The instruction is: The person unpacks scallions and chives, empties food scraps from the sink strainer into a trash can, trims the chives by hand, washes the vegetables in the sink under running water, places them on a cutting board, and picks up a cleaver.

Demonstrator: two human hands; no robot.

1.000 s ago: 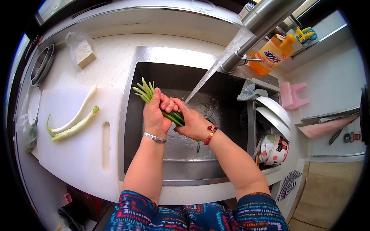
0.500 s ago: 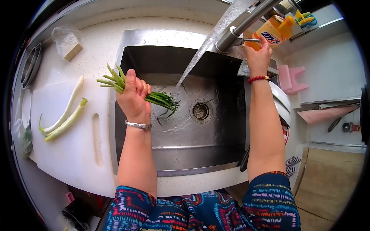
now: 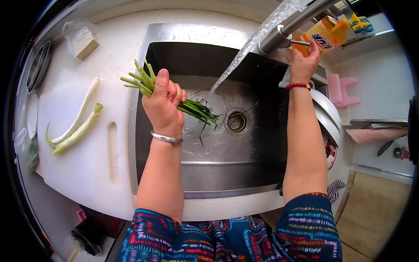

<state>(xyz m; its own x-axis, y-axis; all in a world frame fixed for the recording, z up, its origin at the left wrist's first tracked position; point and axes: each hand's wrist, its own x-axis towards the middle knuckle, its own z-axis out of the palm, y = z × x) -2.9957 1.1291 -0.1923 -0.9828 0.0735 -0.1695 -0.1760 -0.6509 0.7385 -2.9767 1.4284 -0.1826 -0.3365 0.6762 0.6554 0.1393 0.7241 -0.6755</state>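
My left hand is closed round a bunch of greens over the left side of the metal sink. Pale green stalk ends stick out at the upper left, and dark, thin leaves hang out at the lower right. My right hand reaches up to the faucet, with its fingertips on the thin faucet handle. A stream of water runs down into the sink, just behind the leaves. The drain lies to the right of the leaf tips.
On the left, a white cutting board bears scallion-like white stalks. A bagged block sits behind it. An orange bottle stands behind my right hand. White dishes and a pink stand are at the right.
The whole view has shifted slightly, so most things appear a little to the right and higher. Both hands keep their holds, and the water still runs.
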